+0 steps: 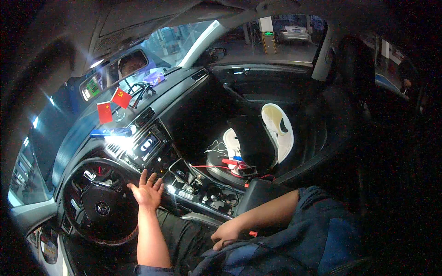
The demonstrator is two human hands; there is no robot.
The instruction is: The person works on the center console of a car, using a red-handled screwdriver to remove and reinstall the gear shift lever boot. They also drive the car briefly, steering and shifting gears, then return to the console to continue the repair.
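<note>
My left hand (148, 193) is raised beside the black steering wheel (70, 193), palm upward, fingers spread and holding nothing. The wheel has a central hub and a red stitched lower rim. Just beyond that hand is the centre console (183, 194), with a screen (148, 145) showing a small car picture. My right hand (223, 234) rests low on my dark-clothed lap near a red seatbelt buckle (253, 233), its fingers loosely bent and a little apart, with nothing visible in them.
A blue bar with a bright light (110, 132) is on the dashboard, near small red flags (105, 113) and a mirror (131, 62). The passenger seat holds white curved items (281, 133), wires and red and blue clips (230, 162). A car (294, 32) stands outside.
</note>
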